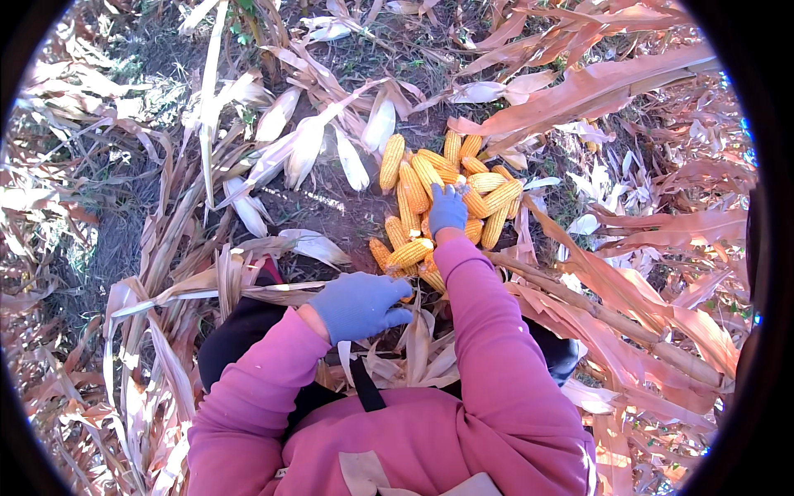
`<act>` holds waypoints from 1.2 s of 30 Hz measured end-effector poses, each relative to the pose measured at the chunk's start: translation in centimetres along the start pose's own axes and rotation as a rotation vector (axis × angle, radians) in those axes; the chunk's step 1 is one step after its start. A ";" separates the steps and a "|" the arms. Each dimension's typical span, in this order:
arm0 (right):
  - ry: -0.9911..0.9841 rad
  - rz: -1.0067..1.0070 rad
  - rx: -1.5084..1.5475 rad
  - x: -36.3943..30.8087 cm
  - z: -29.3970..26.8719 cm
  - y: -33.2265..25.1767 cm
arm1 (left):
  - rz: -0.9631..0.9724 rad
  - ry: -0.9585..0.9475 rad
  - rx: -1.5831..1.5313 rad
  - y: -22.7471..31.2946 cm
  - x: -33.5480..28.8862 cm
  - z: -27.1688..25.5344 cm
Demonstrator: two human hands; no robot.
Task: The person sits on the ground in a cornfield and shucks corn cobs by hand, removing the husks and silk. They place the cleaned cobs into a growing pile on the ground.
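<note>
A heap of husked yellow ears of corn lies on the ground in front of me. My right hand, in a blue-grey glove, reaches onto the middle of the heap. Its fingers are bent over the end of one ear of corn; the palm side is hidden. Near the heap's lower left edge is my left hand, gloved alike, its back turned up. A gap parts its thumb from its fingers, and nothing shows in it. Just beyond its fingers lies another ear.
Dry pale husks lie beyond the heap to the left, with more husks between my legs. A thick dry stalk slants along my right side. Broad dry leaves arch over the far right, and bare soil shows left of the heap.
</note>
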State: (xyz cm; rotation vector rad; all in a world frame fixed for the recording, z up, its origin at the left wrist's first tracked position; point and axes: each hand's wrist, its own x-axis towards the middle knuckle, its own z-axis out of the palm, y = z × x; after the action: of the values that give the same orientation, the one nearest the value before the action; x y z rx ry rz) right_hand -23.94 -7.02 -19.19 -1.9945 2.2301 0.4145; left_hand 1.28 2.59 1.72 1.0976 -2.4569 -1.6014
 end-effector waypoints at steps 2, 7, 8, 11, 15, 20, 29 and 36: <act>-0.015 -0.004 -0.010 -0.2 0.0 -0.4 | 0.024 0.027 0.005 -0.5 -0.1 0.5; -0.061 -0.037 0.008 -0.9 -1.2 0.3 | -0.002 0.016 0.016 0.0 0.1 0.1; -0.077 -0.054 0.024 -1.2 -2.4 0.6 | -0.033 -0.014 0.025 0.2 0.2 -0.3; -0.421 -0.172 0.022 -2.8 -5.8 2.3 | -0.024 0.028 0.100 -2.7 0.5 0.2; -0.813 -0.584 0.020 -11.4 -14.9 2.6 | -0.127 0.428 0.078 -8.3 0.1 -2.0; -0.811 -0.742 0.483 -19.7 -17.9 5.3 | -0.305 0.803 -0.214 -17.3 1.3 -2.8; -0.468 -0.704 0.583 -17.4 -18.6 4.2 | -0.805 0.317 0.247 -29.5 2.4 7.7; -0.625 -0.704 0.596 -16.0 -19.6 3.3 | -0.972 -0.328 -0.015 -32.7 3.0 14.8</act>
State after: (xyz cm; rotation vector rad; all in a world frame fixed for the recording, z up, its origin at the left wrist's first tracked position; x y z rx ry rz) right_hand -23.48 3.00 4.24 -1.8076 1.0296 0.2010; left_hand 11.45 5.22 -32.79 2.4386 -2.1396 -2.1008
